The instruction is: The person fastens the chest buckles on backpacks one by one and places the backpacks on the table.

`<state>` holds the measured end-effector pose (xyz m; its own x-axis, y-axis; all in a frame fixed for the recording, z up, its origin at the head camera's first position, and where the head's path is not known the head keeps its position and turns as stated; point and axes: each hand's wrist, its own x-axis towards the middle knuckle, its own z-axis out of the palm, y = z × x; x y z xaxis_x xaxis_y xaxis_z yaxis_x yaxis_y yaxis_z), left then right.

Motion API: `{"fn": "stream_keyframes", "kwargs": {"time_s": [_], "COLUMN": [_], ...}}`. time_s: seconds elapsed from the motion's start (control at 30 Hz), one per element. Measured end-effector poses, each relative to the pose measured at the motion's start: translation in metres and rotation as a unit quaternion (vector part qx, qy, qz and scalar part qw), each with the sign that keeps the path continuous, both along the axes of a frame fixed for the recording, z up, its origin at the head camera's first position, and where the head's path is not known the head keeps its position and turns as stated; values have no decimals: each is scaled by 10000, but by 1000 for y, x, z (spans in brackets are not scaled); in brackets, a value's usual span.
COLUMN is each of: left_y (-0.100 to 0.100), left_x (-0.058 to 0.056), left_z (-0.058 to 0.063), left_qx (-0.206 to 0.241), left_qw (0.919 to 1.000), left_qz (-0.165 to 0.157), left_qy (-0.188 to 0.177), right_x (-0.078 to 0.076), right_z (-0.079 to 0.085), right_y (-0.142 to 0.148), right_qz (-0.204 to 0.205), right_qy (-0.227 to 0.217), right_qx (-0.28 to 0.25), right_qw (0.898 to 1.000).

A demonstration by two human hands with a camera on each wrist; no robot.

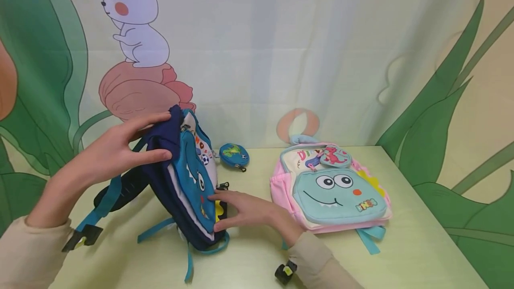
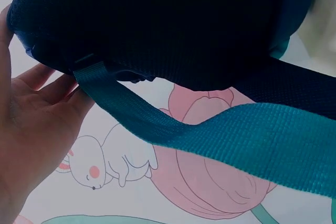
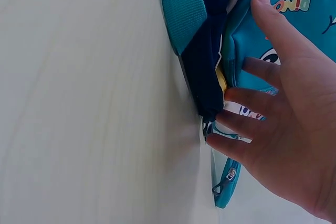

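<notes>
A navy and blue children's backpack (image 1: 192,182) with a cartoon face on its front pocket stands tilted on the table, turned partly sideways. My left hand (image 1: 120,148) grips its upper side, thumb and fingers around the navy fabric. From the left wrist, the dark back panel (image 2: 173,30) and a teal strap (image 2: 220,129) show beside that hand, with some fingertips hidden behind the bag. My right hand (image 1: 250,211) rests its spread fingers against the front pocket near the bottom. The right wrist view shows those fingers (image 3: 262,72) fairly straight over the teal pocket.
A round blue pouch (image 1: 234,155) with a dinosaur lies behind the backpack, seemingly attached to it. A pink and mint backpack (image 1: 341,195) lies to the right on the pale table (image 1: 425,244). A printed curtain (image 1: 241,57) hangs behind the table.
</notes>
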<state>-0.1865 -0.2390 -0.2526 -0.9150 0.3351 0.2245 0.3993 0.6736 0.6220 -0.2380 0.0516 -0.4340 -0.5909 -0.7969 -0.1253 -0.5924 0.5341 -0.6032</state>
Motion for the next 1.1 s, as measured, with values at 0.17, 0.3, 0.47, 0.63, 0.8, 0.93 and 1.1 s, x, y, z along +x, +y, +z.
{"fn": "stream_keyframes", "kwargs": {"time_s": [0.17, 0.3, 0.47, 0.63, 0.8, 0.93, 1.1], "left_y": [3, 6, 9, 12, 15, 18, 21], "left_x": [0, 0, 0, -1, -2, -2, -4], "left_z": [5, 8, 13, 16, 19, 22, 24], "left_qx": [-157, -276, -407, -536, -675, -729, -786], "left_qw": [9999, 9996, 9991, 9985, 9975, 9972, 9968], "left_qz": [7, 38, 50, 20, -116, -104, -35], "left_qy": [43, 44, 62, 142, 179, 145, 136], "right_x": [-1, -2, -3, -3, -4, -4, -4], "right_z": [-1, -2, -3, -5, -5, -5, -5], "right_y": [-4, -8, -13, -17, -21, -25, -31], "right_qz": [85, 160, 255, 279, 317, 385, 525], "right_qy": [-59, -62, -103, -190, -243, -249, -233], "right_qx": [-80, -138, -210, -222, -244, -271, -346], "right_qw": [9999, 9998, 9994, 9992, 9989, 9986, 9978]}}
